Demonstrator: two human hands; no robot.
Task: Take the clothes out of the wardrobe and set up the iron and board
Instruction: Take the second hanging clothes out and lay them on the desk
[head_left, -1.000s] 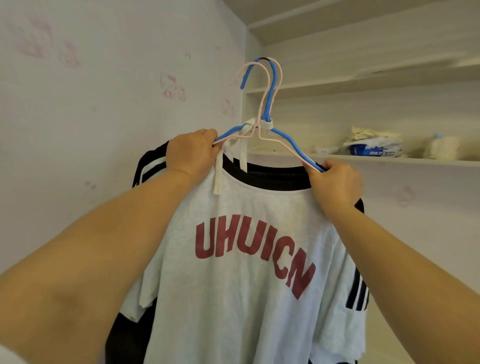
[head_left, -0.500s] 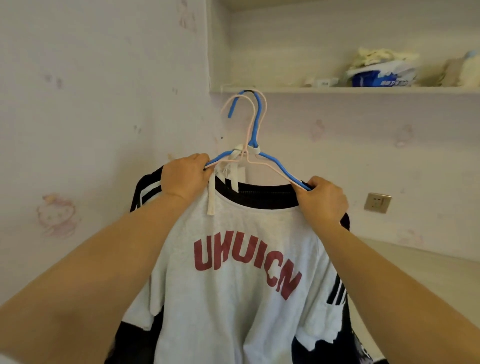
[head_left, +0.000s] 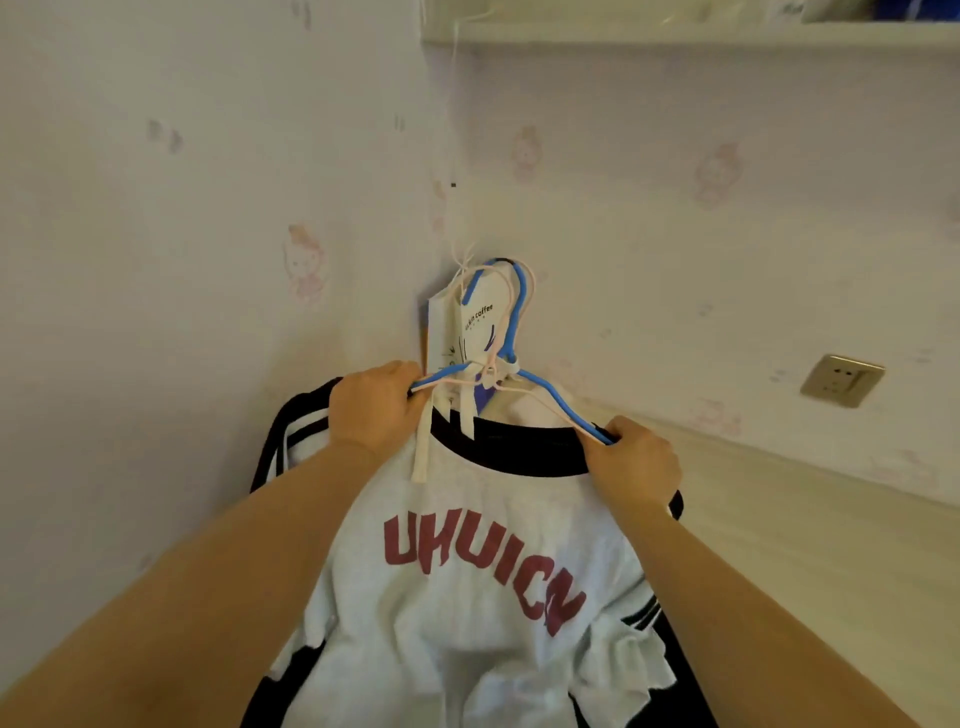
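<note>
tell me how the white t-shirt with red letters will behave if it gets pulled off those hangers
The white t-shirt is probably floppy: it already sags and creases below the hangers. It looks light, thin cloth. It may snag coming off, since the left hand and right hand grip two hangers bundled with dark clothes.

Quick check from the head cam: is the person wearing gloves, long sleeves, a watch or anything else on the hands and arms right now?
No. The left hand and right hand are bare, with no gloves, and no rings that I can make out. Both forearms are uncovered for as far as the view shows, with no sleeve edge, watch, bracelet or marking. Any sleeve would sit higher up, outside the picture.
</note>
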